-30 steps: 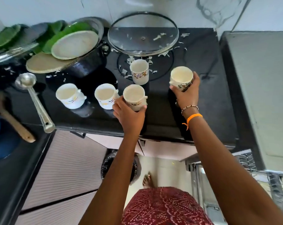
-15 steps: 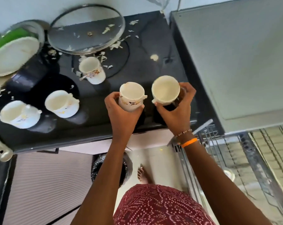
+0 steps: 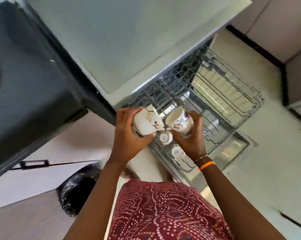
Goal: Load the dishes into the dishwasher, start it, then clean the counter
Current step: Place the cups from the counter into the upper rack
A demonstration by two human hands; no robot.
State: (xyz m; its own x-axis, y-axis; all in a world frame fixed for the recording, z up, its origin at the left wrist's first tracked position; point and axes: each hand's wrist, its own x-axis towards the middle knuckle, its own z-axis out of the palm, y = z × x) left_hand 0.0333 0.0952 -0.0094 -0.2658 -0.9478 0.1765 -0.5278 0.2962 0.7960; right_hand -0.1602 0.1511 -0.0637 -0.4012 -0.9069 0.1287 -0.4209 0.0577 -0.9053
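My left hand [image 3: 129, 135] grips a white floral cup [image 3: 146, 122], tipped on its side. My right hand [image 3: 191, 135] grips a second white floral cup [image 3: 179, 121], also tilted, its rim toward the left. Both cups hang close together over the near left corner of the pulled-out wire dishwasher rack [image 3: 224, 94]. Two small white cups [image 3: 165, 138] [image 3: 177, 151] sit in the rack just below my hands. The white top of the dishwasher [image 3: 129, 40] lies behind the rack.
The black counter [image 3: 25, 75] fills the upper left. A black bin bag [image 3: 77, 191] sits on the floor by my left arm. Pale cabinet fronts [image 3: 34, 170] run below the counter. The tiled floor [image 3: 276, 161] lies to the right of the rack.
Both hands carried their cups off the black counter to the right and now hold them tilted over the dishwasher rack. The view swung right; the remaining cups and plates are out of sight.
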